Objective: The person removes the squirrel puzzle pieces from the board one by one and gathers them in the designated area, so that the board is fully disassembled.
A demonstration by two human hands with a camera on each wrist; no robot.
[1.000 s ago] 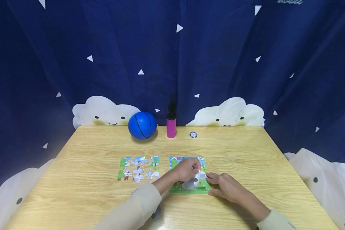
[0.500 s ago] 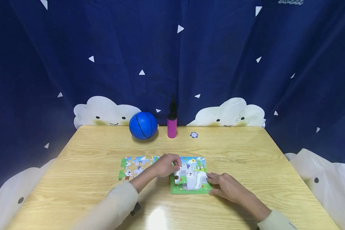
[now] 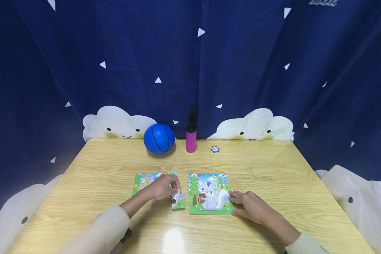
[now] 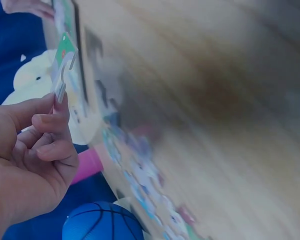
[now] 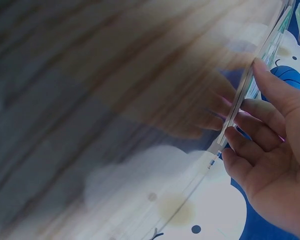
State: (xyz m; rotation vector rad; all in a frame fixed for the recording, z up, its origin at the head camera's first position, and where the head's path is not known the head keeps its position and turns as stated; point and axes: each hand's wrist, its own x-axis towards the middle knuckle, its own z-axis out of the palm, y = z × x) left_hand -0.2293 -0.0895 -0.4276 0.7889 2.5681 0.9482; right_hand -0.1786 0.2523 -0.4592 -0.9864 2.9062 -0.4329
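My left hand [image 3: 163, 187] pinches a jigsaw puzzle piece [image 3: 180, 203] with green grass and grey on it, held over the table just left of the puzzle board. In the left wrist view, the thumb and index finger grip this piece [image 4: 64, 60] by one end while the other fingers curl loosely. The square puzzle board [image 3: 204, 212] shows a grey squirrel with an acorn among trees. At its right edge, my right hand [image 3: 251, 207] rests with fingers extended, touching the border. Several loose puzzle pieces [image 3: 139, 179] lie to the left, partly hidden behind the left hand.
A blue ball [image 3: 159, 138] and a pink pump [image 3: 191, 141] with a black top stand at the back of the wooden table [image 3: 266, 162]. A blue-and-white round chip [image 3: 215, 149] lies right of the pump. A dark blue curtain [image 3: 241, 70] hangs behind.
My left hand has lifted the puzzle piece off the board and carried it left, uncovering the squirrel picture. The right hand stays at the board's right edge.
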